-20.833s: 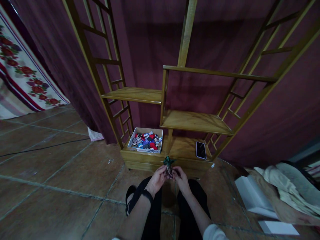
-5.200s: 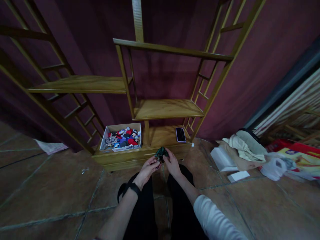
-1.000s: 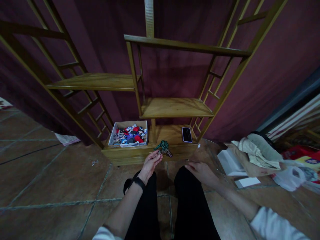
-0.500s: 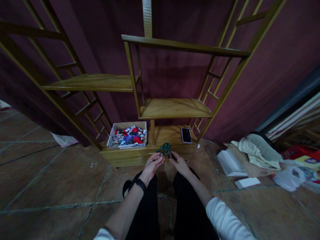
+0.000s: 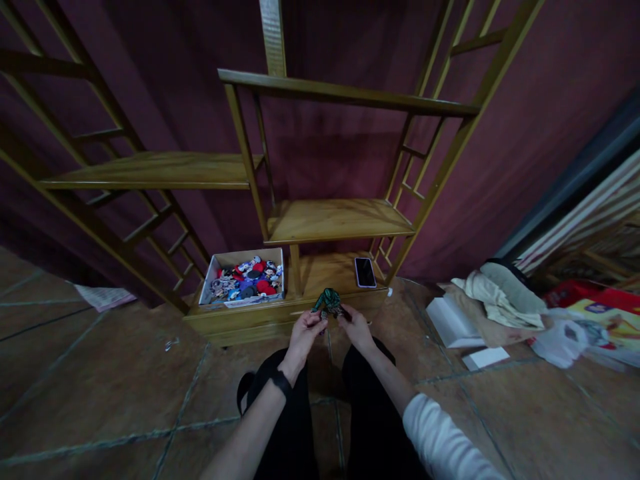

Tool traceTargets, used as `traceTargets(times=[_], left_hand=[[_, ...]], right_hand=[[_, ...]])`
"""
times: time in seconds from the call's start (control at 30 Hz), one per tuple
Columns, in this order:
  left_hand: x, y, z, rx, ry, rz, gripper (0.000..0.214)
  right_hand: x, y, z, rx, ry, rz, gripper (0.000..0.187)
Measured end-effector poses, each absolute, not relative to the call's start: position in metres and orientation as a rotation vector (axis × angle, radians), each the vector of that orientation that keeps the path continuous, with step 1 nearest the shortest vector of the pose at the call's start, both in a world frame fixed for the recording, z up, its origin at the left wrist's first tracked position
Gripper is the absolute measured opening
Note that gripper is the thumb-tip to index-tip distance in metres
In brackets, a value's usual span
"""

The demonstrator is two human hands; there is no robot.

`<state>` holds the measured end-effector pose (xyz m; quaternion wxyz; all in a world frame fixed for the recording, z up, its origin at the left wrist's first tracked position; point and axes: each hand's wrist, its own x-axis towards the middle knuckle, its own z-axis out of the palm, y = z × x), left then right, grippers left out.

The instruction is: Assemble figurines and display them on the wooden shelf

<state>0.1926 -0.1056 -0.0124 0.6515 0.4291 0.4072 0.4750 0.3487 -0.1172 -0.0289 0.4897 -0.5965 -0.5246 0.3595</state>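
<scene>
Between my two hands is a small dark-green patterned item [image 5: 329, 301], gathered or knobbly in shape; its kind is too small and dim to make out. My left hand [image 5: 306, 333], with a black band on the wrist, pinches its lower left side. The fingers of my right hand [image 5: 356, 327] close on its lower right side. Beyond my left hand, a white open box [image 5: 206, 289] on the cabinet's low board holds many small colourful pieces [image 5: 250, 279] in red, blue, white and grey.
A phone [image 5: 365, 273] lies on the low board of the wooden shelf unit [image 5: 340, 220]. On the tiled floor at right are a white box [image 5: 455, 323], a smaller white box [image 5: 485, 358], pale cloth [image 5: 500, 297] and a plastic bag [image 5: 560, 343]. My black-clad legs are below.
The view has turned a little to the right, so the shelf and box sit further left. Both hands still hold the green item, which now looks spread a little wider.
</scene>
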Motion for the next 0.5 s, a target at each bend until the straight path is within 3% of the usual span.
traceTargets(times=[0.3, 0.5], left_hand=[[0.227, -0.125, 0.004, 1.261, 1.147, 1.274, 0.028], [0.228, -0.148, 0.026, 1.694, 1.348, 1.135, 0.019]], right_hand=[[0.353, -0.117, -0.024, -1.333, -1.074, 1.001, 0.026], [0.354, -0.126, -0.012, -1.162, -0.997, 1.110, 0.026]])
